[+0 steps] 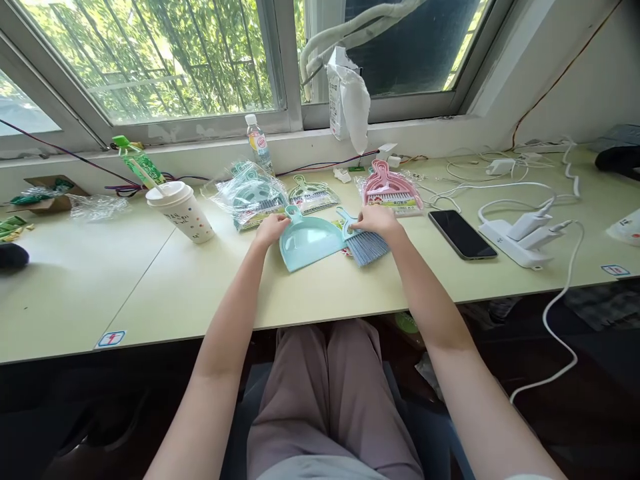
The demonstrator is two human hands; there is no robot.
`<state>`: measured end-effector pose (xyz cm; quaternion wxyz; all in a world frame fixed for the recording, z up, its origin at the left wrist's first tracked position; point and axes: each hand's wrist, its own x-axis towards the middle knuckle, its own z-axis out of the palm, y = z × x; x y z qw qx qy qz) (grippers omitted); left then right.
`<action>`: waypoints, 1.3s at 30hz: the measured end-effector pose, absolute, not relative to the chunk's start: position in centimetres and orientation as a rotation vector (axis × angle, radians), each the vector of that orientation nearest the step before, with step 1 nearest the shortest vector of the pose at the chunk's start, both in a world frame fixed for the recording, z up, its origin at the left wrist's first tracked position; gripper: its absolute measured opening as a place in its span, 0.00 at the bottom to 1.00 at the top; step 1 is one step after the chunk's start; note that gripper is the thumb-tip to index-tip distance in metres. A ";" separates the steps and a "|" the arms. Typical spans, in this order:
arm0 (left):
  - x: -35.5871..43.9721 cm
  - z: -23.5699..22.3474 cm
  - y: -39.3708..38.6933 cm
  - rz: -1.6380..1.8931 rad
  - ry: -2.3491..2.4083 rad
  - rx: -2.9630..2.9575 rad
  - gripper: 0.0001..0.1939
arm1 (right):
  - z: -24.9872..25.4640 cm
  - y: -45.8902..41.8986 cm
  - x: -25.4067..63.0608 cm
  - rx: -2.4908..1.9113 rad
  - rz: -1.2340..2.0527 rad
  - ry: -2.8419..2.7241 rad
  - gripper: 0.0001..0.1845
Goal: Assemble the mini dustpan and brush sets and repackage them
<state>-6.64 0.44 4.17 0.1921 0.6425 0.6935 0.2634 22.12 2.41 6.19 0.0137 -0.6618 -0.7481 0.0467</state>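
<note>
A light-blue dustpan point(315, 239) lies on the table in front of me, its looped handle pointing toward the window. My left hand point(273, 230) is closed at the dustpan's upper left edge, by the handle. To the right, my right hand point(377, 220) grips a small blue hand brush point(367, 248) by its handle, its bristles toward me and touching the tabletop. The brush's left side is next to the dustpan's right edge. Partly hidden behind the two is a printed label card point(346, 252).
Behind are bagged blue dustpan sets point(257, 193), a green set point(313, 195) and a pink set point(393, 190). A white paper cup point(181, 212) with a straw stands left. Rightward lie a black phone point(463, 235) and a white power strip point(515, 241) with cables. A bottle point(259, 143) stands by the sill.
</note>
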 end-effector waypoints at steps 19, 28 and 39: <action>-6.1 3.5 0.7 0.636 2.082 1.849 0.14 | 6.2 2.6 22.6 -2.044 0.174 -2.285 0.22; -3.0 3.3 -0.6 0.798 1.968 1.875 0.12 | 7.1 1.5 20.8 -1.800 0.265 -2.215 0.18; -2.1 2.9 -0.9 0.735 1.345 2.201 0.08 | 5.3 1.3 19.3 -1.588 0.205 -2.463 0.17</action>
